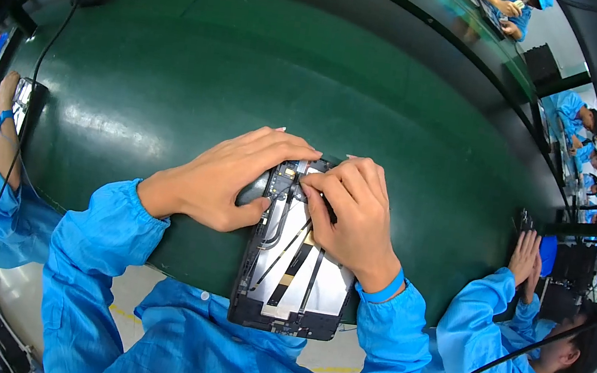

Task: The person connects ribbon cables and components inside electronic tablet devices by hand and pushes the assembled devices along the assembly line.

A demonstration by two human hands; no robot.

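Observation:
An opened tablet (327,283) without its back cover lies over the table's near edge, its lower end toward my body. Inside it are a silver-white plate, dark strips, thin black cables and a small circuit board near the top. My left hand (229,178) grips the tablet's upper left corner, thumb against the left side and fingers reaching over the top edge. My right hand (351,212) rests over the upper right part, with thumb and index finger pinched together close to the board. Whatever is between those fingertips is hidden or too small to name.
The green table (178,75) curves around me. At the left a co-worker's arm (7,128) reaches to a dark device (29,105). On the right another person's hands (526,257) work near a blue object (546,254). A black cable (34,79) hangs at the left.

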